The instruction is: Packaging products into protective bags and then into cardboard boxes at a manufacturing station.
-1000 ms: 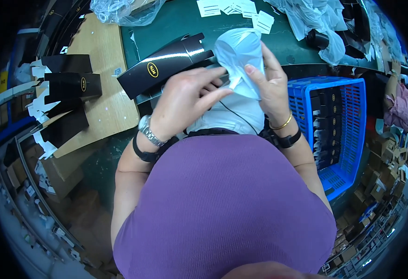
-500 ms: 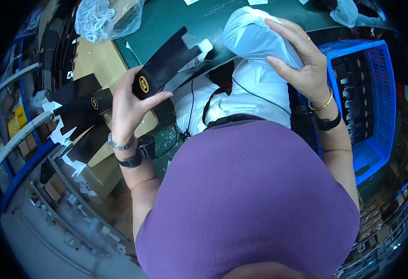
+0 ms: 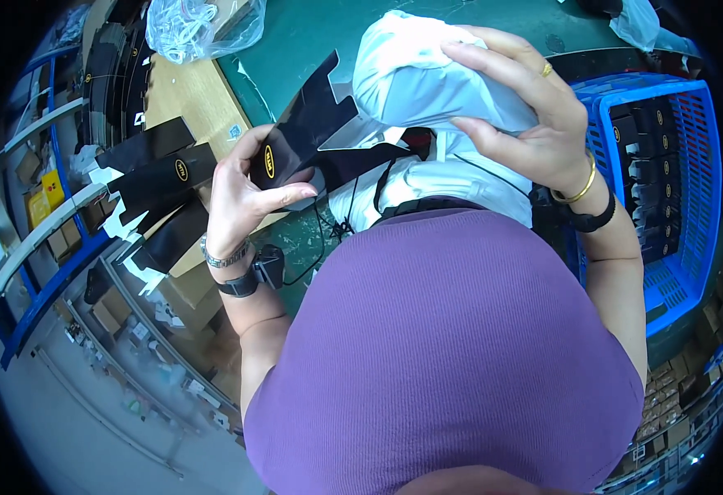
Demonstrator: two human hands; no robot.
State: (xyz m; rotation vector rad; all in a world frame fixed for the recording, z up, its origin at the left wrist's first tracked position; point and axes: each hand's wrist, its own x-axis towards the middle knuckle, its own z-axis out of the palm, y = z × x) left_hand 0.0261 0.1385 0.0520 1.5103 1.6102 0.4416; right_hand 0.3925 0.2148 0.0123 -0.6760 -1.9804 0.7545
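My left hand is wrapped round the lower end of a black folding carton, thumb across its near side. The carton's flaps stand apart at the end that faces right. Between the fingers and thumb of my right hand is a bulky bundle in a white plastic bag; what is inside it is hidden. The bundle's left end meets the open end of the carton, and I cannot tell whether any of it is inside.
To the right stands a blue plastic crate with several black cartons in rows. More black cartons with loose flaps lie at left by a cardboard sheet. A clear bag of white cables sits on the green table.
The white bag has moved left toward the carton, and the gap between them has closed. My left hand and the carton have shifted slightly right.
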